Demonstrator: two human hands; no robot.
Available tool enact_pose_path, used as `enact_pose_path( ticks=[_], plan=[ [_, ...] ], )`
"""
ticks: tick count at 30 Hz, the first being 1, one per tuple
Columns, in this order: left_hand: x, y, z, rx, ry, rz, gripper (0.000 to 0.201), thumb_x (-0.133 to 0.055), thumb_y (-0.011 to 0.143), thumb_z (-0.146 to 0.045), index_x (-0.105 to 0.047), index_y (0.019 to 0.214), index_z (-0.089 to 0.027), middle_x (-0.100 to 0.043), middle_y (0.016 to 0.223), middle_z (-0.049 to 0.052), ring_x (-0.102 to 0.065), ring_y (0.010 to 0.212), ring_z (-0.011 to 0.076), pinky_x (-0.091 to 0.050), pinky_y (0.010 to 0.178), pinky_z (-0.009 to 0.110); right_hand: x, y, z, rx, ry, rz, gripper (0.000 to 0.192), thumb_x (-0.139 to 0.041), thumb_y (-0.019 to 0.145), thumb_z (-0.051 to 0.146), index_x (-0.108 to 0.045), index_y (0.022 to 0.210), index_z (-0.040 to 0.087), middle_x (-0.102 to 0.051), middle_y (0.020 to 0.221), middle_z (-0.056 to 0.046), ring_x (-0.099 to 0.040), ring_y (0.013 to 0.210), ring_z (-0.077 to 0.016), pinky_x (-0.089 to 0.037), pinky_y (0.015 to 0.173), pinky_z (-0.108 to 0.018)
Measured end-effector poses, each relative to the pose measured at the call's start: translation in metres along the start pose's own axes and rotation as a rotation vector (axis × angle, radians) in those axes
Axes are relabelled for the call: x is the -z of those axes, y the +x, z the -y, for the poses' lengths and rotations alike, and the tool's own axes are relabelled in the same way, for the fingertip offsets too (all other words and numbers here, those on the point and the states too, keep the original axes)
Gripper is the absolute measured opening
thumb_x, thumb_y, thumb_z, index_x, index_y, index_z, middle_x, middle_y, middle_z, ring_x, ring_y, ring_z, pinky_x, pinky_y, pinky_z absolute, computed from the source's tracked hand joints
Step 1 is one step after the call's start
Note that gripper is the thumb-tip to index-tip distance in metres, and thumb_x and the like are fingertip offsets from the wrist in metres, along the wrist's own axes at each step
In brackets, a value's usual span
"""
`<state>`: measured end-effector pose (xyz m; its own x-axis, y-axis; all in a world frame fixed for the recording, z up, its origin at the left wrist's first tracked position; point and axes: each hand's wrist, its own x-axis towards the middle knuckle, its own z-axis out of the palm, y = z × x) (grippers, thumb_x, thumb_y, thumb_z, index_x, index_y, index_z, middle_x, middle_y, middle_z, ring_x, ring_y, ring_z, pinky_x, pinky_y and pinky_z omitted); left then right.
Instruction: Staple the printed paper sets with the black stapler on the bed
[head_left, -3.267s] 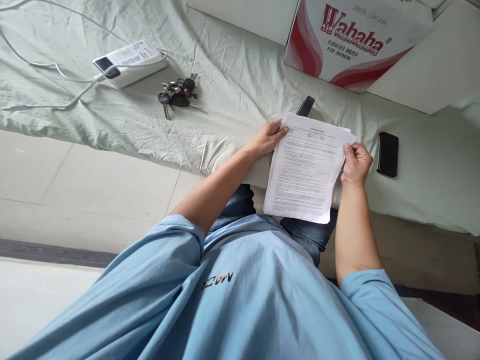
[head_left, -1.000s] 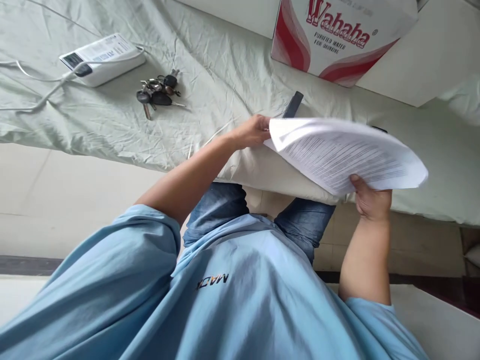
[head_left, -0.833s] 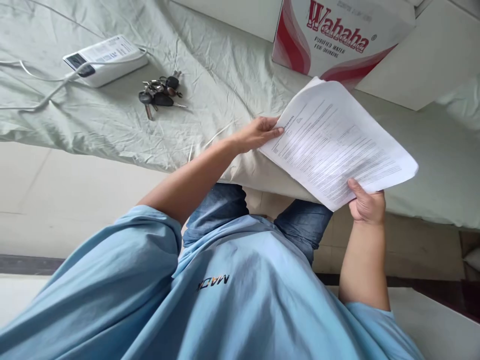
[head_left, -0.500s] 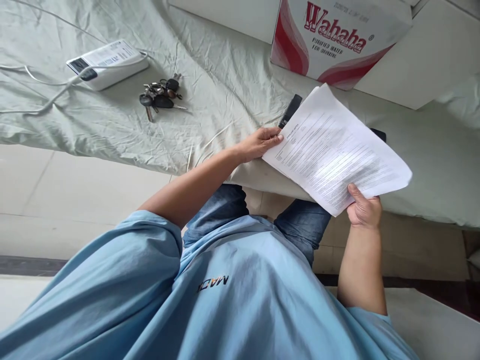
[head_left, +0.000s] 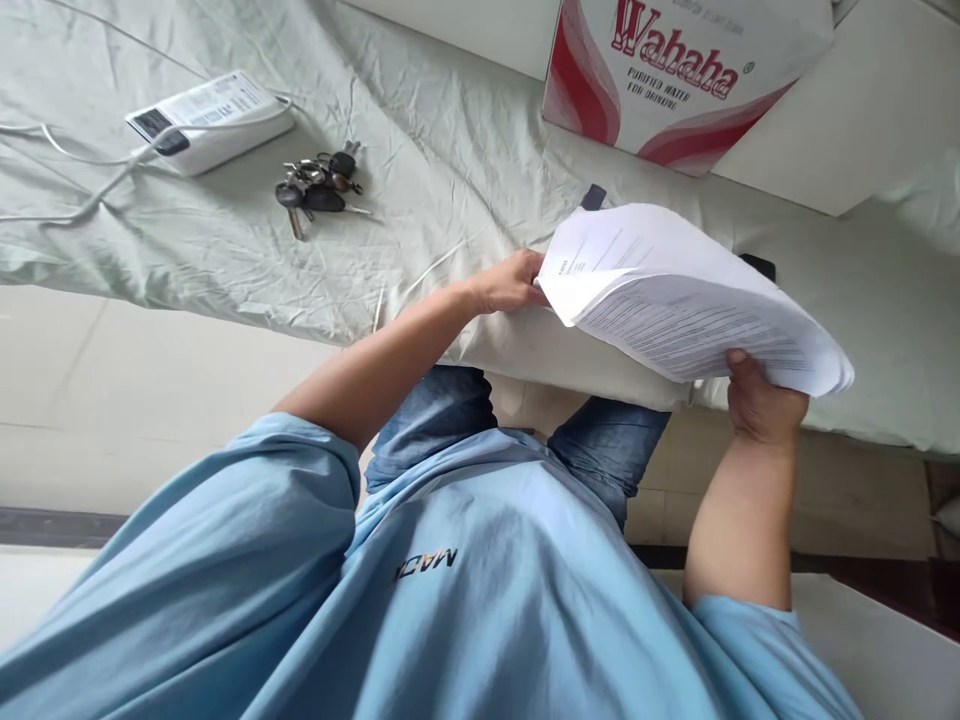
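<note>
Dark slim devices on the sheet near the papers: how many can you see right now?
2, both mostly hidden by the papers: one dark device pokes out above the stack's far edge, and the other dark device shows just past its right side. More could lie underneath.

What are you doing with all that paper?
A person in a blue shirt holds a stack of printed papers over the edge of a bed. The left hand grips one corner and the right hand holds the opposite end from below, so the sheets bend. On the sheet lie keys, a white charger with a cable, and a Wahaha box. Two dark things peek out from behind the papers.
</note>
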<state>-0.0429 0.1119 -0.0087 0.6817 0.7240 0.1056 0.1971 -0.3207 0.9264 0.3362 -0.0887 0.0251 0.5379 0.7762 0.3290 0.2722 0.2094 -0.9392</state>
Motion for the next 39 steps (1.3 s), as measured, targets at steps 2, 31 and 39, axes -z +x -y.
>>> enact_pose_path(
  ticks=[2, 31, 39],
  plan=[
    [-0.004, 0.003, 0.003, 0.033, 0.014, 0.082, 0.063, -0.093, 0.085, -0.051, -0.083, 0.139, -0.02, -0.088, 0.106, 0.011, -0.084, 0.121, 0.0379, -0.066, 0.109, 0.047, -0.001, 0.002, -0.004, -0.021, 0.013, -0.007, 0.047, -0.11, 0.067, 0.045, -0.081, 0.102, 0.032, -0.087, 0.128, -0.003, -0.076, 0.152, -0.0354, -0.058, 0.138, -0.067],
    [-0.007, 0.014, -0.05, 0.291, -0.101, 0.445, 0.025, -0.086, 0.092, -0.052, -0.088, 0.092, -0.027, -0.073, 0.074, 0.004, -0.073, 0.071, 0.0227, -0.06, 0.061, 0.033, -0.043, 0.049, 0.035, -0.379, -0.092, 0.563, 0.094, -0.115, 0.063, 0.071, -0.082, 0.137, 0.025, -0.089, 0.113, -0.01, -0.084, 0.103, -0.029, -0.072, 0.105, -0.05],
    [0.004, 0.01, -0.019, 0.281, -0.032, 0.143, 0.021, -0.089, 0.091, -0.042, -0.076, 0.091, -0.026, -0.059, 0.064, -0.002, -0.057, 0.059, 0.0171, -0.057, 0.07, 0.039, -0.094, 0.064, -0.012, -0.408, -0.069, 0.406, 0.046, -0.108, 0.072, 0.058, -0.085, 0.096, 0.027, -0.088, 0.089, -0.004, -0.089, 0.105, -0.0362, -0.078, 0.094, -0.057]
  ],
)
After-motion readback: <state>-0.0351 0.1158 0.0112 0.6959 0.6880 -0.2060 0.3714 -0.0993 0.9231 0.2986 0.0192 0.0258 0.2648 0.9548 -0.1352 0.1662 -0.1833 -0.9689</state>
